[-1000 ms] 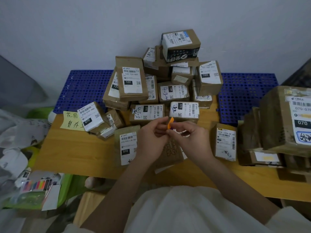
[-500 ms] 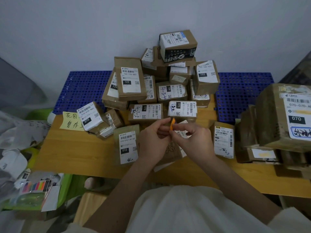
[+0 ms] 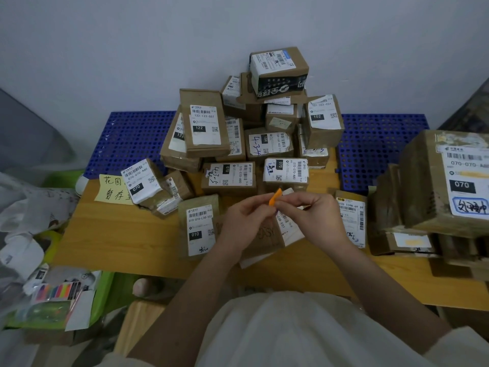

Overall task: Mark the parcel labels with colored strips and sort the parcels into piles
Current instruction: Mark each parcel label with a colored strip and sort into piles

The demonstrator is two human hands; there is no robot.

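Far left, below the surface: a green tray (image 3: 104,295) holds a pack of coloured strips (image 3: 58,290) beside loose white wrappings (image 3: 23,255).

On the wooden surface (image 3: 111,234), left end: a yellow handwritten note (image 3: 112,190), its right part covered by a tilted parcel labelled 070 (image 3: 140,181). To the right of that, lying flat near the front edge, a parcel labelled 010 (image 3: 199,226).

Centre rear: a heap of brown parcels (image 3: 254,123) stacked against the wall, resting partly on a blue perforated panel (image 3: 127,139). Labels readable in the heap include 122, 102 and two marked 070.

Centre front: the left hand (image 3: 244,223) and right hand (image 3: 315,218) are brought close together above a parcel (image 3: 267,234) that lies flat beneath them, largely hidden. Both hands pinch a small orange strip (image 3: 275,196) at the fingertips; the strip stands tilted upward, clear of any label. Which hand bears the main grip cannot be told.

Right of the hands: an upright parcel with a white label (image 3: 353,221) stands just beside the right wrist.

Far right: a pile of larger parcels (image 3: 397,215), the topmost (image 3: 449,181) labelled 070 with a handwritten mark boxed in blue. A lower parcel in this pile shows a yellow mark (image 3: 412,242) on its label.
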